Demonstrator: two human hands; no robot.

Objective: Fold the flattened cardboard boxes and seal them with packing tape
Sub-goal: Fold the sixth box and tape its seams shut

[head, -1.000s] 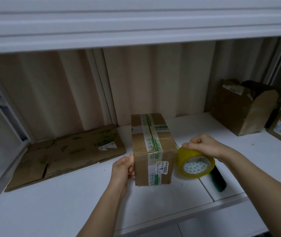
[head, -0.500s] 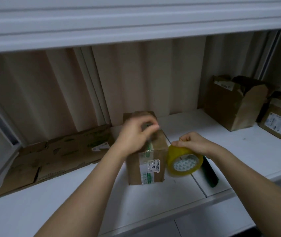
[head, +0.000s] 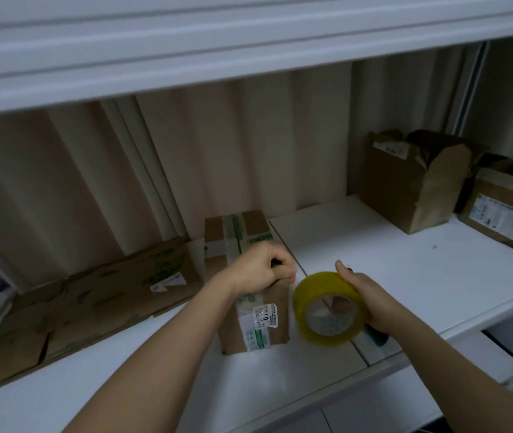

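Note:
A folded brown cardboard box with old green-printed tape and a white label stands on the white shelf. My left hand lies on the box's top near its right edge, fingers curled against the cardboard. Just right of the box, my right hand grips a yellow roll of packing tape, lifted off the shelf with its open core facing me. Flattened cardboard lies on the shelf to the left.
Two more cardboard boxes stand at the back right, an open torn one and a labelled one. A dark green object lies on the shelf under my right hand. An upper shelf edge overhangs.
My left hand went from the box's left side onto its top and now sits at the top's right edge. The tape roll has tilted and risen slightly in my right hand.

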